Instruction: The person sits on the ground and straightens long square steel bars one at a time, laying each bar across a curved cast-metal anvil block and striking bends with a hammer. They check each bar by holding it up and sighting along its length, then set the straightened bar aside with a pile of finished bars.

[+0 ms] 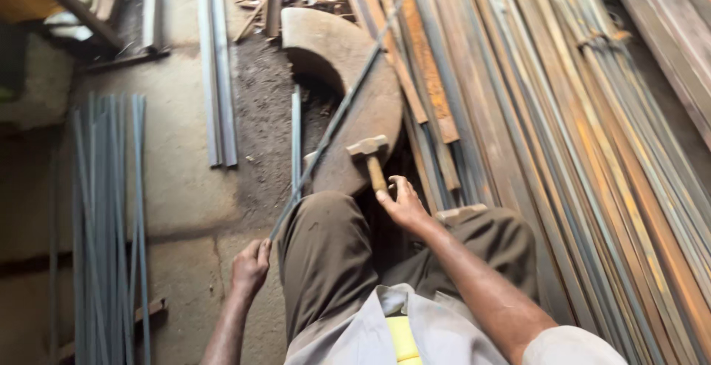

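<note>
Nearest the camera: a grey work shirt with a yellow strip (402,337), and below it two knees in dark brown trousers (326,261); the person sits or crouches over the work.
Left hand: the left hand (250,267) is closed round the near end of a long thin grey steel rod (333,120), at the near left beside the left knee.
Right hand: the right hand (404,203) is curled round the wooden handle of a hammer with a blocky grey steel head (368,148), fingers wrapped low on the handle, head raised just beyond the knees.
Rod position: it runs from the left hand diagonally to the far right, lying across a large curved slab of rusty brown steel (355,91) that serves as a bed under it.
Rod handling: judged stiff but springy along its length and light for one hand; likely to ring and jump when struck, so a firm grip at the near end, well apart from the hammer, suits it.
Hammer handling: head-heavy, handle smooth; a grip low on the handle gives swing, though less control.
Right side: a deep stack of long rusty orange and grey steel strips (563,128).
Left side: a bundle of thin grey rods (111,217) on the concrete floor (178,187), with two pale flat bars (221,76) further off.
</note>
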Motion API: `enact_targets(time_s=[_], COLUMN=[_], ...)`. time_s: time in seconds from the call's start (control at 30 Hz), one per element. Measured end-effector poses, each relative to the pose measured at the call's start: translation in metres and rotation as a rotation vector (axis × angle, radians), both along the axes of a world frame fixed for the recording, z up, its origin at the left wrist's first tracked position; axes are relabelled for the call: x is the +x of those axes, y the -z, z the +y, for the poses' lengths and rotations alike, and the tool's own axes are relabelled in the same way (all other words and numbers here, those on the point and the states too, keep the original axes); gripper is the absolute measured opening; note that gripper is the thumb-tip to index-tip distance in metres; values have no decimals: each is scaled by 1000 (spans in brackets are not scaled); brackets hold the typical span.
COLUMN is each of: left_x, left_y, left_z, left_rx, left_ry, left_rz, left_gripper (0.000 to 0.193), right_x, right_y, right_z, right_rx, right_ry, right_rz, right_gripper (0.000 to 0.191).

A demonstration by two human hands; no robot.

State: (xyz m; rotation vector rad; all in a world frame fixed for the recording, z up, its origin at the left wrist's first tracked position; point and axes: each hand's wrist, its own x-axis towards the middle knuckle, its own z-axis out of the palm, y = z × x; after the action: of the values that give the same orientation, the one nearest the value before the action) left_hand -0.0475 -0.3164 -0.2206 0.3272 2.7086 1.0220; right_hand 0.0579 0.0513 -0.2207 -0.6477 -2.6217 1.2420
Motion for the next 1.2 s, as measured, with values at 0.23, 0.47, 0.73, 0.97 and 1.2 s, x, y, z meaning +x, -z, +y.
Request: enact_targets(time_s=[0.23, 0.47, 0.73, 0.97, 1.2], left_x=[-59, 11, 53, 61, 62], left_y=[-62, -148, -211, -232, -240], left_z=[77, 182, 274, 315, 320], left_rx=[84, 716, 1410, 1719, 1754], left_ry=[272, 306, 260, 380, 357], left_rz=[-195, -873, -1195, -1236, -1295], left_gripper=[31, 27, 29, 36, 39], right_x=[81, 120, 130, 130, 125], right_y=[-44, -139, -265, -311, -310], right_z=[1, -17, -37, -39, -37], right_rx=[-538, -894, -1142, -1422, -1574], right_ry=[6, -173, -317, -188, -282], right_rz=[-11, -2, 242, 508, 613], right_gripper=[41, 30, 44, 43, 42])
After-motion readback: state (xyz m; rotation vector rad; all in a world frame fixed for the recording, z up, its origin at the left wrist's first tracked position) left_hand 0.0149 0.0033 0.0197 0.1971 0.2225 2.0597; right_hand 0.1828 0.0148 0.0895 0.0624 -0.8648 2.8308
